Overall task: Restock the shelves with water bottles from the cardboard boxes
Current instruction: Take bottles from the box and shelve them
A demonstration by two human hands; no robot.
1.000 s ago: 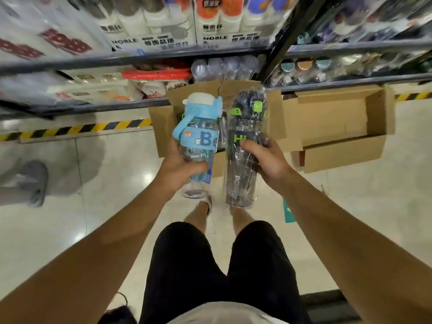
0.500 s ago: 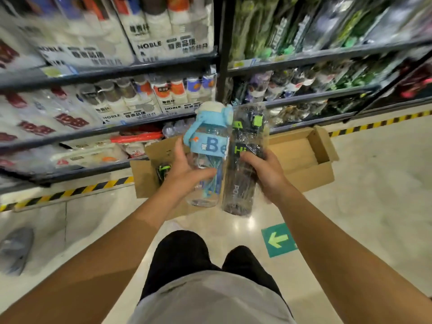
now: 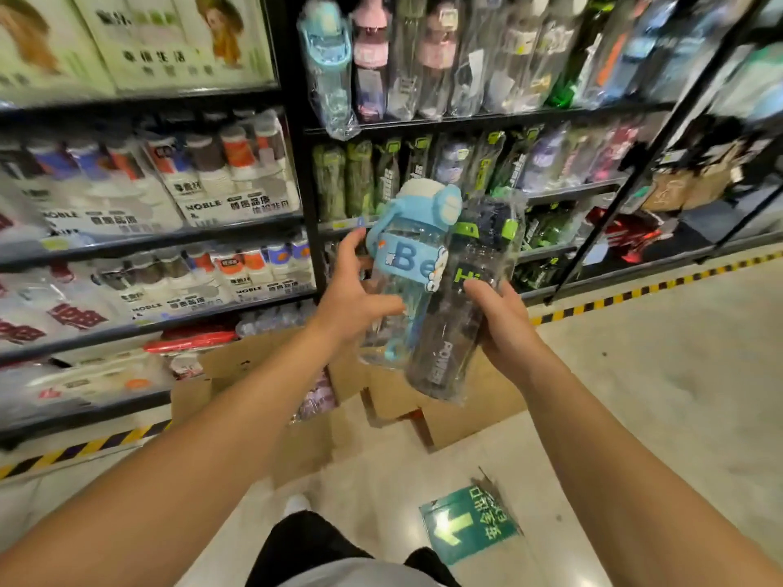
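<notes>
While both arms reach out toward the black metal shelving (image 3: 305,171), each hand carries one bottle, side by side and touching. The left hand (image 3: 354,296) wraps its fingers round the clear plastic bottle with the pale blue lid and blue band (image 3: 409,264), thumb across the front, forefinger lifted along the side. The right hand (image 3: 502,322) grips the dark smoky bottle with green clips, sealed in a clear wrapper (image 3: 462,307), low on its body. Both bottles are held upright with labels facing the person, I'd guess so each can be matched to its row: similar blue-lidded bottles stand on the upper shelf (image 3: 487,114), green-trimmed dark ones on the shelf below (image 3: 567,190). Below the hands, open brown cardboard boxes (image 3: 262,362) sit on the pale floor against the shelf foot, handy for the next pick. A green arrow floor sticker (image 3: 468,525) lies nearer the feet.
</notes>
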